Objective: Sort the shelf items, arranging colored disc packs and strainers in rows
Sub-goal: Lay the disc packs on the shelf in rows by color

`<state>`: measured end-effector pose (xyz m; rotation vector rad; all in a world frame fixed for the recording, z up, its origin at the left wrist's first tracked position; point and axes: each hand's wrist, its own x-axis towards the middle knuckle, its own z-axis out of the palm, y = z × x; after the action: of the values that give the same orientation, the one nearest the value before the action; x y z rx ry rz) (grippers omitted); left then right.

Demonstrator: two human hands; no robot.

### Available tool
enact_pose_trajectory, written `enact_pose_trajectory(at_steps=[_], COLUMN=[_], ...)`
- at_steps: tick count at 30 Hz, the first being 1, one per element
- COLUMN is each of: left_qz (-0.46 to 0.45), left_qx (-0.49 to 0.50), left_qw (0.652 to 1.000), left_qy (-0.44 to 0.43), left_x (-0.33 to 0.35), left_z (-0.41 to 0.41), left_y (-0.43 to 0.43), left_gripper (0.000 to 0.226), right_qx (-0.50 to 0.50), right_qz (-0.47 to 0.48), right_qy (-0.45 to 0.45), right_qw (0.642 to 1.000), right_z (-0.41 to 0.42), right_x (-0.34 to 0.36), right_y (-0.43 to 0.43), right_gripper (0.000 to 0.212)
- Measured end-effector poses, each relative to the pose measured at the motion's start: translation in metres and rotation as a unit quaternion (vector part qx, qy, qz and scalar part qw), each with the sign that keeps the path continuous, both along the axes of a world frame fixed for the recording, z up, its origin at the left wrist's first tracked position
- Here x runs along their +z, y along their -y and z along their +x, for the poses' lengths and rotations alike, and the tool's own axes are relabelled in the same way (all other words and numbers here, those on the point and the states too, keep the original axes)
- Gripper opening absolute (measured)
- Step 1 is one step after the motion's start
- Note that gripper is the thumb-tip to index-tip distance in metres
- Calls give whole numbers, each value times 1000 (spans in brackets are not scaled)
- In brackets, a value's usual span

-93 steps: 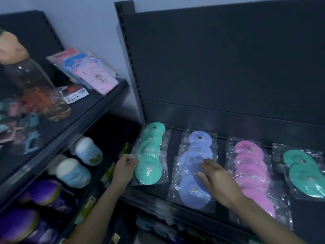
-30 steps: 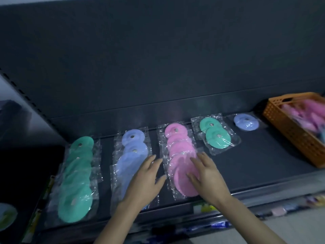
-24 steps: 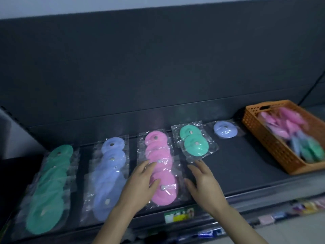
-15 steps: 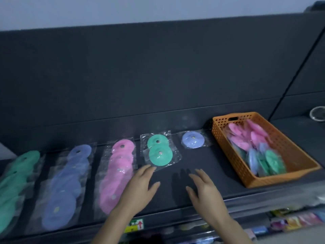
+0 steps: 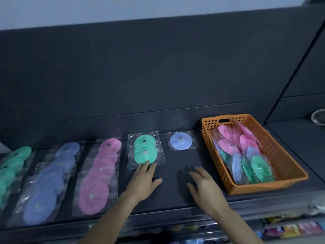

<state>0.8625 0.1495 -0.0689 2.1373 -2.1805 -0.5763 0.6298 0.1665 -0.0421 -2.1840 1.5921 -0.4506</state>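
Rows of bagged discs lie on the dark shelf (image 5: 175, 196): a green row (image 5: 12, 166) at the far left, a blue row (image 5: 51, 180), a pink row (image 5: 100, 175), a short green pair (image 5: 145, 151) and a single blue disc pack (image 5: 180, 140). My left hand (image 5: 143, 180) lies flat with straight fingers, its fingertips touching the near edge of the green pair's bag. My right hand (image 5: 204, 186) hovers open over bare shelf, holding nothing, left of an orange basket (image 5: 279, 169) holding several pink, blue and green packs.
The dark back panel rises behind the rows. A round metal item (image 5: 319, 117) sits at the far right on the adjoining shelf. Colourful goods show on the lower shelf at bottom right (image 5: 295, 229).
The view has swung right from the left rows to the basket. Both hands moved right off the pink row; the left now touches the green pair, the right is over bare shelf.
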Motion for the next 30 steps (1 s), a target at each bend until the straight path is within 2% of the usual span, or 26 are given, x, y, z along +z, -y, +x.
enact_pose_trajectory(at_steps=[11,16,20,26,30], left_qz=[-118,-149,-157,-146,-113], left_qx=[11,-24,-88,-154,-123], left_qw=[993,988,980,965,965], left_qy=[20,-35,-90,-154,-203], left_x=[18,42,64,71,63], left_z=[15,-4,-43,-116,-156], left_y=[35,61,76,82,89], left_gripper=[54,53,51,55,70], right_qx=[16,20,-22,-93,-128], right_qz=[7,-47,-89,-65,-22], right_qy=[-11,4,34,22,-8], right_qw=[1000,999,995,993,991], right_z=[8,7,-16,-79,-124], right_x=[-1,23,49,56,47], right_y=[42,59,59,61,72], right_gripper=[41,40,39,44,47])
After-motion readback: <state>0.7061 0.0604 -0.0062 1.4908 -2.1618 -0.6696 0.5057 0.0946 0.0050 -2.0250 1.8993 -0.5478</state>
